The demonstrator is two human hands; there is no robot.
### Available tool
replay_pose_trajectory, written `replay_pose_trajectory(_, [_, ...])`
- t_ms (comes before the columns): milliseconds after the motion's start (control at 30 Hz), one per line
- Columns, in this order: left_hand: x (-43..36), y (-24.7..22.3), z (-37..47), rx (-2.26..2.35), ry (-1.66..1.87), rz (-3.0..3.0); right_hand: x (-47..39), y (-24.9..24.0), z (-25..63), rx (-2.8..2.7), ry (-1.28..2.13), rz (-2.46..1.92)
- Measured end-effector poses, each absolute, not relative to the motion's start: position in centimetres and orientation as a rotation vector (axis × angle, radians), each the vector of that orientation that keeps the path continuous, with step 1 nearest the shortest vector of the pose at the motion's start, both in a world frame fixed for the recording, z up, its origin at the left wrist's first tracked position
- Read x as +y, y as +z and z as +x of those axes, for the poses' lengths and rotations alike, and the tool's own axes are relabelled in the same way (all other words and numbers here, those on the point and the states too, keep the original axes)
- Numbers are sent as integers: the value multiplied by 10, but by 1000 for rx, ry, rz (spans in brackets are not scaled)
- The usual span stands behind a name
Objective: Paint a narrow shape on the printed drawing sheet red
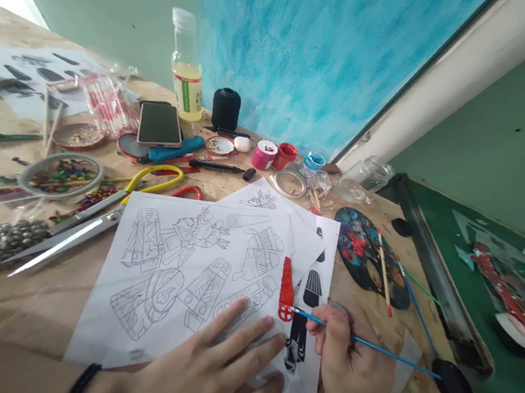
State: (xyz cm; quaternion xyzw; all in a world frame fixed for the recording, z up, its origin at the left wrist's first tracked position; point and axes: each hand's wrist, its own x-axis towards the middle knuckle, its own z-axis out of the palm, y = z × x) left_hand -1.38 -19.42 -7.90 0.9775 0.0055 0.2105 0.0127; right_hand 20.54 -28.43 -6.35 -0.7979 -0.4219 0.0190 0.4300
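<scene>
My right hand [347, 360] pinches a thin blue paintbrush [382, 348] near its bristles. The brush tip touches a red painted shape [286, 289], which tapers upward and has a round, cross-barred lower end. Black shapes [300, 335] lie just below and beside it on white paper. My left hand [227, 364] rests with spread fingers on a sheet of line drawings [164, 299], its fingertips left of the red shape. To the right sits a dark palette [361, 247] smeared with red and blue paint, with a red-tipped wooden stick [384, 272] across it.
Large yellow-handled scissors [91, 226] lie left of the sheets, near a bag of metal beads [10, 242]. Paint jars [286, 157], a phone [160, 125] and a bottle of yellow liquid [187, 85] stand along the wall. A green cutting mat [475, 261] is at right.
</scene>
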Motion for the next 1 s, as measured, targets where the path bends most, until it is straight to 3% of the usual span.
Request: replay_pose_trajectory(1000, [-195,-77,-13,31,678,3018,-282,-60,203,-1048,42,-2003])
